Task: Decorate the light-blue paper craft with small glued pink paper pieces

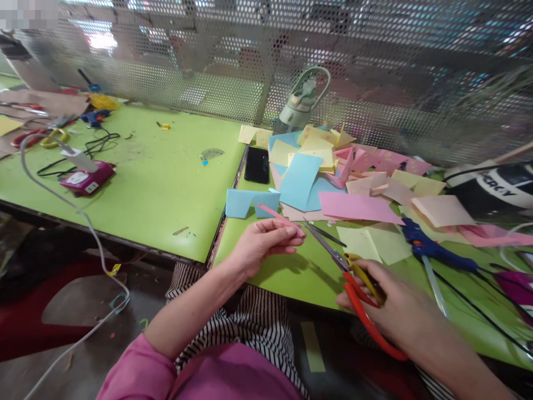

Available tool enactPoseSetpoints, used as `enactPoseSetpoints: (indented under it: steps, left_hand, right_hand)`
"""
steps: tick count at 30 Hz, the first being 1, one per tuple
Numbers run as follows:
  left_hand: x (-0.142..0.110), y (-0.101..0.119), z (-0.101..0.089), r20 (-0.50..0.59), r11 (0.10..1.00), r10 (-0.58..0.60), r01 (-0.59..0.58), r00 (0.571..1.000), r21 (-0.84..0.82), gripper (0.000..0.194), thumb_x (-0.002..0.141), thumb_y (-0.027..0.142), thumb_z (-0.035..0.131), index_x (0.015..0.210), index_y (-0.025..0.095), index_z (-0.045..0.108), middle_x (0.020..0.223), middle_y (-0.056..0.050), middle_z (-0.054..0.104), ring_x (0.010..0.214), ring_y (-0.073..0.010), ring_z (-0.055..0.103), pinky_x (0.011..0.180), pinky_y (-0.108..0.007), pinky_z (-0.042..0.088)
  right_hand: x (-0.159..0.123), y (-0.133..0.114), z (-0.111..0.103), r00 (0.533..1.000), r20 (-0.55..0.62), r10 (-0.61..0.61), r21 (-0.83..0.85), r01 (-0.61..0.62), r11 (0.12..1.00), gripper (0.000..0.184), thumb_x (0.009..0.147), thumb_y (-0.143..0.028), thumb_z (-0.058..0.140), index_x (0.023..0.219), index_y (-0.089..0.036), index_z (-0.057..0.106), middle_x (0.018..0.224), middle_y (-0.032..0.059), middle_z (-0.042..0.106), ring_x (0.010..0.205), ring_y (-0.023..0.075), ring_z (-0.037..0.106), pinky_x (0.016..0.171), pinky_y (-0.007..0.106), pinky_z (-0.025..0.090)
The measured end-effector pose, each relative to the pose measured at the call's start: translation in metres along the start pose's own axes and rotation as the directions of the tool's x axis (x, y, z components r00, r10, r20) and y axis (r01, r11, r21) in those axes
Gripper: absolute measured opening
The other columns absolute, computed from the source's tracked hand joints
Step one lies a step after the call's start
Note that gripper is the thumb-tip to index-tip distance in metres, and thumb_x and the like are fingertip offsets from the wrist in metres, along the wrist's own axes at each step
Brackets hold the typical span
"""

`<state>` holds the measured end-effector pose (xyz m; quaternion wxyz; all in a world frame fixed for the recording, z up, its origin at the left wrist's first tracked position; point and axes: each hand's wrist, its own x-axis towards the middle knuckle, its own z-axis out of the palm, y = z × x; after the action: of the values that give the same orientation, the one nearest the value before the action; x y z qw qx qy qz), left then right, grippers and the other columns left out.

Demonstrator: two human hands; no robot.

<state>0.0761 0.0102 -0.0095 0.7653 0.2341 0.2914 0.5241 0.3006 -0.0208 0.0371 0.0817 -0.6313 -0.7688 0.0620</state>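
My left hand is closed in a pinch on a narrow pink paper strip, whose free end points up and left. My right hand grips a pair of scissors with one red and one yellow handle. Their blade tips lie close to the right end of the strip; whether they touch it I cannot tell. Just beyond my left hand stands a folded light blue paper. A pink sheet and a larger blue sheet rest on the paper pile past the scissors.
A black phone lies beside the pile, with a green bottle behind. At right is a blue glue gun with its cord. A purple power socket box sits at left. A perforated metal screen borders the green table.
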Motion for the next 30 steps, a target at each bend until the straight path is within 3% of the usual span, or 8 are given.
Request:
enactPoseSetpoints:
  steps: [7,19,25,30]
  left_hand:
    - [0.001,-0.001,0.000,-0.016,1.000,-0.014,0.014,1.000,0.000,0.017,0.069,0.023,0.083,0.077,0.013,0.072,0.076,-0.003,0.073,0.070,-0.0122,0.070,0.067,-0.024,0.054]
    - [0.002,-0.003,-0.001,-0.009,1.000,-0.020,0.020,1.000,-0.009,0.020,0.068,0.025,0.084,0.075,0.012,0.071,0.073,-0.003,0.073,0.071,-0.0127,0.070,0.067,-0.024,0.054]
    - [0.001,-0.002,0.000,-0.014,0.999,-0.033,0.033,0.999,0.001,0.018,0.069,0.024,0.084,0.074,0.012,0.070,0.074,-0.004,0.073,0.071,-0.0127,0.070,0.069,-0.025,0.054]
    - [0.000,-0.001,0.000,-0.002,1.000,-0.025,0.025,1.000,-0.001,0.016,0.070,0.024,0.083,0.074,0.013,0.071,0.079,-0.004,0.075,0.072,-0.0124,0.070,0.068,-0.024,0.054]
  right_hand:
    - [0.005,0.001,-0.002,0.998,0.044,-0.054,-0.019,0.055,0.998,0.061,0.078,-0.076,0.044,0.100,-0.022,0.060,0.099,0.0180,0.072,0.089,0.0382,0.070,0.070,0.048,0.055]
    - [0.006,0.013,0.010,0.983,-0.075,-0.169,-0.020,0.167,0.986,0.049,0.083,-0.071,0.047,0.102,-0.027,0.056,0.098,0.0103,0.072,0.089,0.0334,0.070,0.070,0.044,0.054]
    - [0.006,-0.001,-0.001,0.991,-0.056,-0.120,-0.008,0.120,0.993,0.051,0.081,-0.074,0.042,0.090,-0.027,0.057,0.096,0.0122,0.073,0.086,0.0341,0.070,0.069,0.044,0.054]
    - [0.006,-0.004,-0.003,0.998,-0.047,-0.049,0.048,0.051,0.998,0.053,0.078,-0.076,0.044,0.091,-0.027,0.060,0.094,0.0118,0.074,0.084,0.0344,0.071,0.066,0.043,0.053]
